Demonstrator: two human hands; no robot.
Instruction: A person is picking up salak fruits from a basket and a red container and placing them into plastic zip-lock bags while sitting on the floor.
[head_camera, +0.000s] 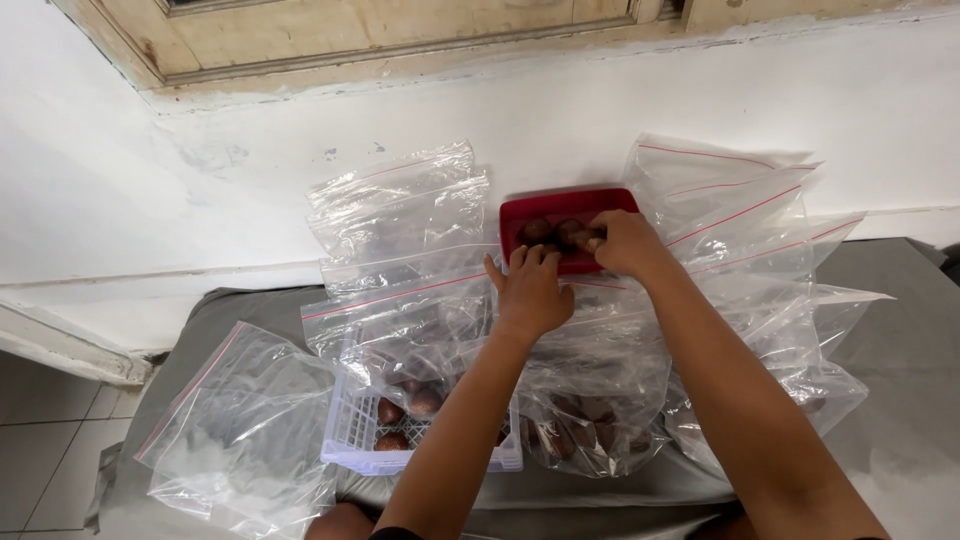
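I have both hands over the red tray (520, 212), which lies against the foot of the white wall (200, 200) at the far edge of the grey cloth (900, 350). My right hand (625, 243) is at the tray's right part, its fingers curled in and pinched together on one of the dark brown fruits (572, 232) lying in it. My left hand (530, 290) sits at the tray's near edge, palm down, fingers spread loosely and reaching onto the rim; it clasps nothing that I can see. A second dark fruit (533, 229) lies in the tray just left of the one I am pinching.

Clear zip bags (400, 200) with red seal lines are heaped to the left of the tray, and another heap of the same bags (740, 200) spreads to its right. Nearer to me than the tray, under my left forearm, stands a white lattice basket (350, 430) with several more of the brown fruits (390, 412) inside it. Just right of the basket lies a filled bag (590, 430) holding more of the same fruits. Further left of the basket, a loose bag (240, 420) rests flat on the cloth.
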